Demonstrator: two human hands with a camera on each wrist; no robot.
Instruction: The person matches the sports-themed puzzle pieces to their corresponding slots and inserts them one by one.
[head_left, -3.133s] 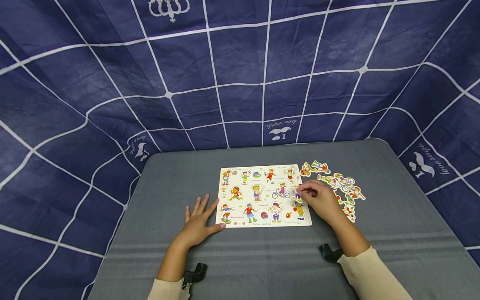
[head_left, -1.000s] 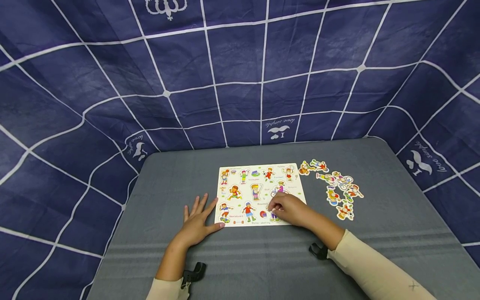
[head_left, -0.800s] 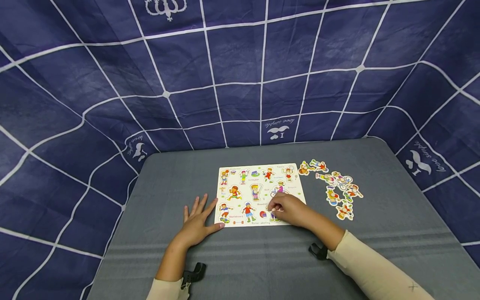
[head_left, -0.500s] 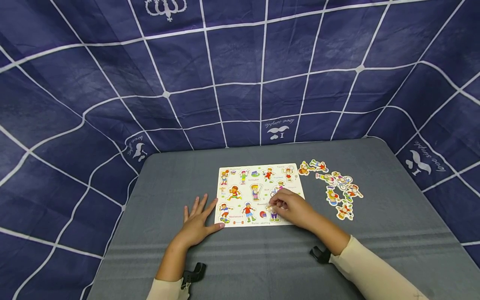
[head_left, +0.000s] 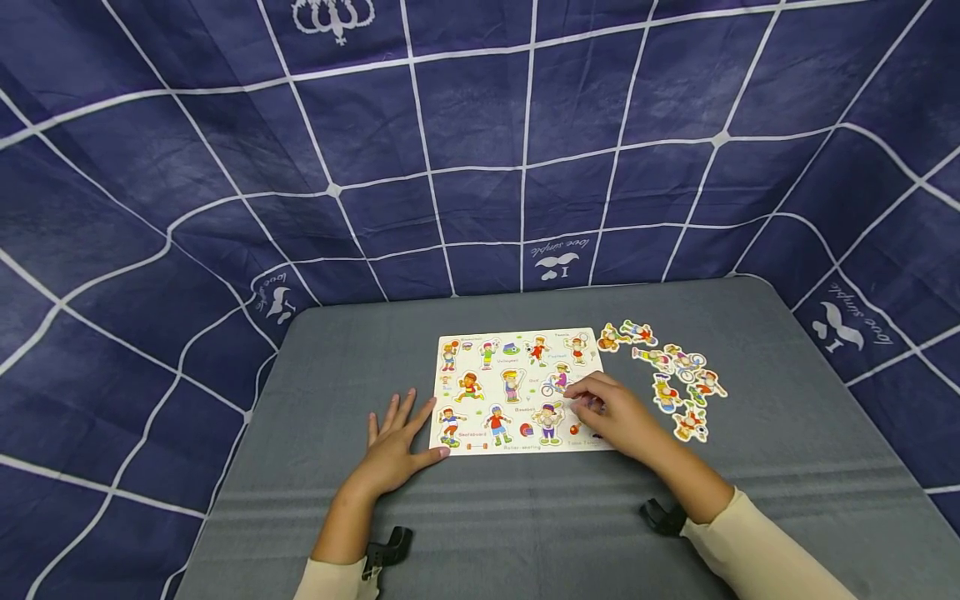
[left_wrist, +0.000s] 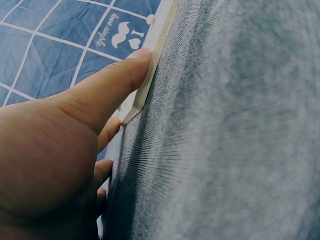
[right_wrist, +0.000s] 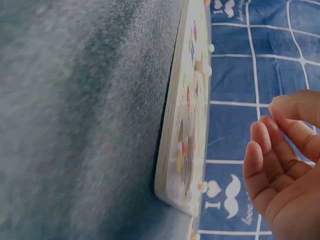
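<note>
A cream wooden peg puzzle board (head_left: 487, 446) printed with children playing sports lies on the table. My left hand (head_left: 393, 454) rests flat at its left edge, fingers spread on the cloth and thumb against the board's near left corner. A baseball player puzzle piece (head_left: 549, 427) with a small knob lies on the board's lower row. My right hand (head_left: 611, 417) hovers over the right part of the board, just right of that piece. In the right wrist view its fingers are loosely curled with nothing between them. It hides the board's right edge in the head view.
Several loose knobbed puzzle pieces (head_left: 666, 393) lie in a cluster to the right of the board, two of them near its far right corner. The grey cloth-covered table (head_left: 480, 517) meets a blue checked curtain (head_left: 480, 200) at the back and sides.
My right hand carried the baseball player piece from the board's right side leftward to the lower row, let it go there and drew back to the right. The left hand stayed put.
</note>
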